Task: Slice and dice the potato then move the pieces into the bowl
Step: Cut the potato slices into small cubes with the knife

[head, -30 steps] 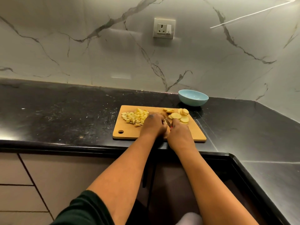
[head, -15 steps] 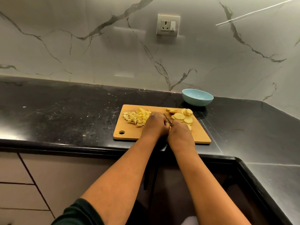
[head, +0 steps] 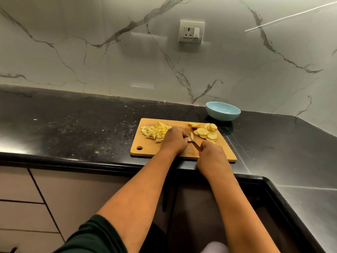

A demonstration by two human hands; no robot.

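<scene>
**Potato part-diced on the board; bowl holds nothing visible**

Work surface: a wooden cutting board [head: 145, 148] lies flat on the black counter [head: 73, 128], close to its front edge, with its hanging hole at the near left corner.

Left hand [head: 174, 141]: rests on the middle of the board, fingers curled down over a small potato piece [head: 191, 136] and pinning it in place. The grip is closed on that piece.

Right hand [head: 211, 152]: at the board's near right part, its grip clamped on the handle of a knife [head: 195, 145]. The blade angles up and left toward the held piece; whether the edge touches it cannot be told.

Product: a pile of diced potato [head: 155, 132] sits on the board's far left part, just beside the left hand. A group of round potato slices [head: 206, 132], overlapping, sits on the far right part.

Receptacle: a light blue bowl [head: 222, 111] stands upright on the counter just beyond the board's far right corner, apart from it. No pieces show inside.

Surroundings: a marble-patterned wall carries a socket plate [head: 191, 31] above the board.
</scene>
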